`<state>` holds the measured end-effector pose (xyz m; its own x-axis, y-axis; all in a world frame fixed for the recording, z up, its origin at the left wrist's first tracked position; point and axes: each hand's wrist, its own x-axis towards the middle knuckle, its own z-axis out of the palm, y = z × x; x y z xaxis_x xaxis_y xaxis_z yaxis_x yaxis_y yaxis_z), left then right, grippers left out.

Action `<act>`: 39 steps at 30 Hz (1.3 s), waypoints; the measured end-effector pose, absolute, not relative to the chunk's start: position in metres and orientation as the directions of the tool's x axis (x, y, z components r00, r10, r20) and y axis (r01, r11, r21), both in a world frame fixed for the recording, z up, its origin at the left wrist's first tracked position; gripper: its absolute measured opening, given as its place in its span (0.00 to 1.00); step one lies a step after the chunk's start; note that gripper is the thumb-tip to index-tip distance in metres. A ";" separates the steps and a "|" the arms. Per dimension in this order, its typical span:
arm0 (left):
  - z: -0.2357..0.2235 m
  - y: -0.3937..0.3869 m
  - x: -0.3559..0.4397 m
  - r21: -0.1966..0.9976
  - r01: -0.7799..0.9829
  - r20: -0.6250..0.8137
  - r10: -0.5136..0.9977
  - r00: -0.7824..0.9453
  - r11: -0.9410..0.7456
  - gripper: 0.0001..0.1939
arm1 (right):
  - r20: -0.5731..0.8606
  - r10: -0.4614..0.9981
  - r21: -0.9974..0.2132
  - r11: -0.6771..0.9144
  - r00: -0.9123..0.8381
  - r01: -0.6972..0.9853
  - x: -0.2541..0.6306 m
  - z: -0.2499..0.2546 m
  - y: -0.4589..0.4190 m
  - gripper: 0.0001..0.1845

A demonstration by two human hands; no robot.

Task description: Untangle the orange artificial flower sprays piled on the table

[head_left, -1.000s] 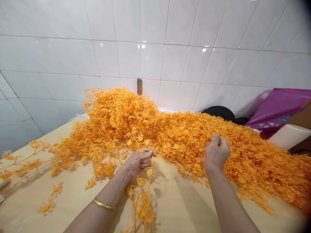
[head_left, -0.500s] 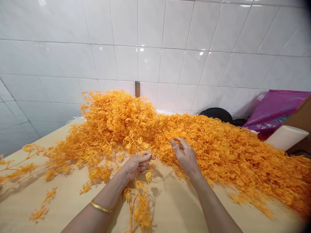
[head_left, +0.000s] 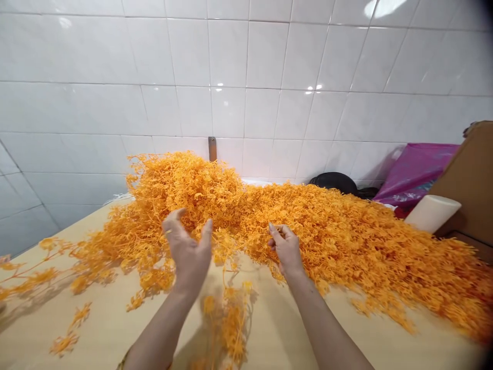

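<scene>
Orange artificial flower sprays form a tall heap (head_left: 185, 180) at the left, and a wide, lower heap (head_left: 346, 231) of short pieces lies at the right. My left hand (head_left: 188, 246) is open, its fingers spread in front of the tall heap, slightly blurred. Thumb and fingertips pinched, my right hand (head_left: 287, 249) is at the near edge of the wide heap; whatever lies between the fingertips is too small to make out. A loose orange spray (head_left: 233, 324) hangs or lies between my forearms, touched by neither hand.
All this is on a pale wooden table (head_left: 127, 334) against a white tiled wall (head_left: 265, 113). A white roll (head_left: 433, 213), a cardboard box (head_left: 468, 190), a purple bag (head_left: 414, 172) and a black object (head_left: 333, 181) stand at the back right. Small sprigs (head_left: 65, 343) lie front left.
My left hand has let go of the orange spray, opened and moved left and up towards the tall heap. My right hand's fingers have closed into a pinch. The view has shifted slightly.
</scene>
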<state>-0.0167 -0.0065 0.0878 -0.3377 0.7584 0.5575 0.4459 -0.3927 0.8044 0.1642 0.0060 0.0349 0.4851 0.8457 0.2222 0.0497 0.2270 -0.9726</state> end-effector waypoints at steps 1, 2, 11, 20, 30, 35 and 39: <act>0.087 -0.012 -0.004 0.749 0.432 0.625 0.753 -0.208 -0.503 0.21 | 0.215 0.865 -0.969 0.245 0.453 -0.008 0.162 0.036 0.005 0.16; 0.085 -0.015 0.009 0.720 0.378 0.647 0.760 -0.064 -0.582 0.17 | 0.213 0.885 -0.963 0.263 0.415 -0.067 0.159 0.036 0.005 0.15; 0.030 0.026 0.050 0.901 0.235 0.313 0.920 0.235 -0.366 0.13 | 0.359 0.883 -0.932 0.359 0.304 0.058 0.150 0.030 0.007 0.10; 0.040 0.029 0.035 0.945 0.025 0.305 0.905 0.296 -0.326 0.07 | 0.210 0.955 -0.977 0.213 0.211 0.008 0.149 0.027 0.009 0.17; 0.045 0.024 0.044 0.955 -0.045 0.280 0.836 0.472 -0.294 0.08 | 0.525 0.709 -0.829 0.299 0.471 0.473 0.144 0.042 -0.005 0.09; 0.060 0.017 0.049 0.961 -0.129 0.277 0.843 0.461 -0.246 0.08 | 0.507 0.642 -0.854 0.284 0.575 0.436 0.135 0.048 -0.006 0.09; 0.060 0.006 0.041 0.955 -0.132 0.295 0.811 0.505 -0.265 0.07 | 0.401 0.617 -0.912 0.336 0.676 0.234 0.154 0.055 0.000 0.09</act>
